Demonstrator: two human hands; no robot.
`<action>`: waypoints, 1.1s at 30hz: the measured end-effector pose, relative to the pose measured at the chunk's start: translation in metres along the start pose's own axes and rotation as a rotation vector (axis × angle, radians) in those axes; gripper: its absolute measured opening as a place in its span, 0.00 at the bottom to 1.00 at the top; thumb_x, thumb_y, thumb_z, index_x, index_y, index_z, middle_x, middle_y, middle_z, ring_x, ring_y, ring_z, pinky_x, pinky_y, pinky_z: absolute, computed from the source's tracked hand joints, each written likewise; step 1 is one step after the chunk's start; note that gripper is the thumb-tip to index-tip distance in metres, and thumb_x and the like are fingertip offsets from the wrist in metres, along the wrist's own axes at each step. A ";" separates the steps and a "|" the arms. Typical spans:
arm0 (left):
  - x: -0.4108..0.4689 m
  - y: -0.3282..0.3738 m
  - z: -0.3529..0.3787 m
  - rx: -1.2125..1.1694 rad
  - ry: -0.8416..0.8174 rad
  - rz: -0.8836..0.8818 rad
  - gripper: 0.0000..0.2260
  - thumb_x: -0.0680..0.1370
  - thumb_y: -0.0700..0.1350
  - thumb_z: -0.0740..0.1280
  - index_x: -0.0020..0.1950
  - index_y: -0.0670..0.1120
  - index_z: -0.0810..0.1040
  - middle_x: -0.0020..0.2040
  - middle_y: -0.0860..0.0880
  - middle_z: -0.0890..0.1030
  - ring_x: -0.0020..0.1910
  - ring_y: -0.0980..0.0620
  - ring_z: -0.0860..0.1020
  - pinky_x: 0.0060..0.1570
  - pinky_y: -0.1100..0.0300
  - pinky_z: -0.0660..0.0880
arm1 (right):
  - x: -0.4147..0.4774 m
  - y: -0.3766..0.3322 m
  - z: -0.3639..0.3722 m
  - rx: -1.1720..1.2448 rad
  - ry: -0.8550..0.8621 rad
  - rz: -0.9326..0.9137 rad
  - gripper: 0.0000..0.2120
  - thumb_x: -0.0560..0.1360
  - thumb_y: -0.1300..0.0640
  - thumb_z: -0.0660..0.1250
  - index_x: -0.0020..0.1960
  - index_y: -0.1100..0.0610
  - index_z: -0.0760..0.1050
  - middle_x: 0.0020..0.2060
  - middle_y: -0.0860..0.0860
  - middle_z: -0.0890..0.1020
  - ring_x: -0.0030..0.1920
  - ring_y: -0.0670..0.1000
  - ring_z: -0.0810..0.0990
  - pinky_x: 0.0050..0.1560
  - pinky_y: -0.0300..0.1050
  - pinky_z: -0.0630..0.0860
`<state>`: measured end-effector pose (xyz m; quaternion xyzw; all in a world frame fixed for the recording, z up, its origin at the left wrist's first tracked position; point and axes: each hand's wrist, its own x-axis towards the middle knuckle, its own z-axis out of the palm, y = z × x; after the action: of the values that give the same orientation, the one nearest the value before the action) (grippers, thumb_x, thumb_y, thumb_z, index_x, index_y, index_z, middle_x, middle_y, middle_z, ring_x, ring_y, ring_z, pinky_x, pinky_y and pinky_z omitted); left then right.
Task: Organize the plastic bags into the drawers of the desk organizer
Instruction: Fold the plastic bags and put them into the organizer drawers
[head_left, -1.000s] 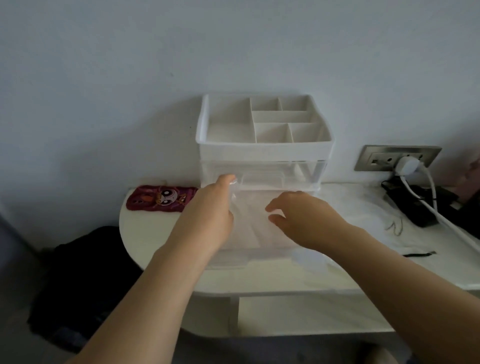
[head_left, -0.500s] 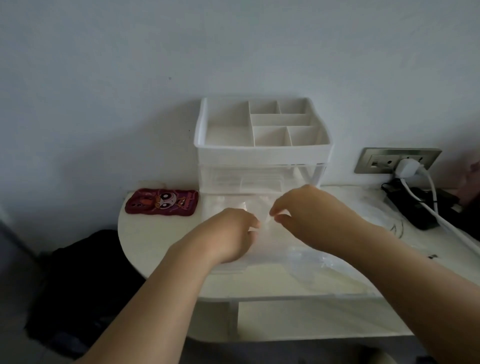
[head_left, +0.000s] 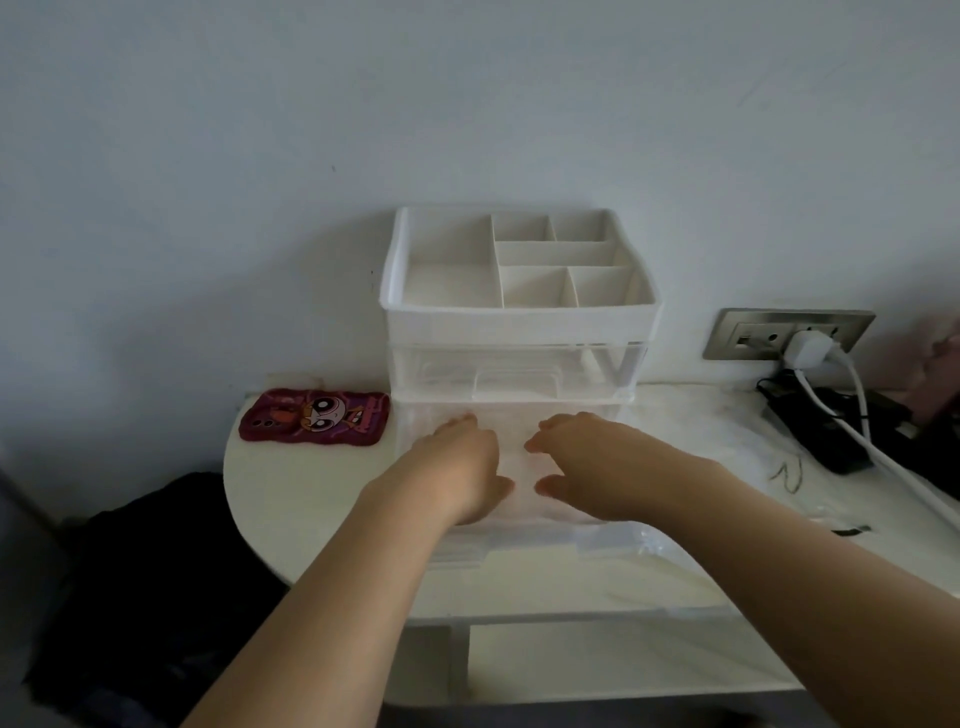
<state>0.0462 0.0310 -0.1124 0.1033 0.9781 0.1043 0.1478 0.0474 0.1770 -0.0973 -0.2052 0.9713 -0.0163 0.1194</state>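
While the organizer (head_left: 519, 322) stands at the desk's (head_left: 311, 519) back edge, its lower drawer (head_left: 545, 543) sits pulled out, with the bags (head_left: 519, 460) inside. Left hand (head_left: 457, 473), right hand (head_left: 608, 467): fingers released, pressing flat on the bags. Phone case (head_left: 314, 415): left edge.

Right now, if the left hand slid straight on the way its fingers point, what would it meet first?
Probably the organizer's clear upper drawer, just beyond the left hand; depth is unclear, so it might slip underneath.
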 end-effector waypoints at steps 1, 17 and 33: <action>-0.001 0.000 0.000 -0.008 0.017 0.011 0.22 0.79 0.52 0.62 0.71 0.44 0.67 0.75 0.44 0.60 0.71 0.46 0.63 0.65 0.56 0.63 | 0.002 0.002 0.002 -0.004 -0.015 -0.005 0.25 0.77 0.49 0.64 0.72 0.52 0.64 0.70 0.52 0.67 0.68 0.53 0.66 0.68 0.49 0.66; -0.016 -0.006 -0.012 -0.095 0.100 0.040 0.23 0.77 0.49 0.67 0.71 0.48 0.68 0.71 0.49 0.67 0.67 0.50 0.69 0.62 0.62 0.64 | -0.040 0.036 -0.015 0.290 0.363 -0.064 0.10 0.74 0.50 0.68 0.55 0.43 0.77 0.46 0.34 0.78 0.42 0.30 0.75 0.46 0.27 0.70; -0.032 0.022 0.018 -0.289 0.661 0.243 0.09 0.78 0.44 0.64 0.55 0.51 0.80 0.51 0.60 0.79 0.53 0.59 0.77 0.54 0.59 0.73 | -0.051 0.135 0.079 0.083 -0.106 0.287 0.30 0.80 0.54 0.59 0.77 0.52 0.50 0.77 0.50 0.54 0.75 0.52 0.56 0.72 0.50 0.59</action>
<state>0.0858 0.0479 -0.1158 0.1575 0.9287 0.2857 -0.1762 0.0579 0.3220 -0.1738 -0.0596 0.9814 -0.0285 0.1800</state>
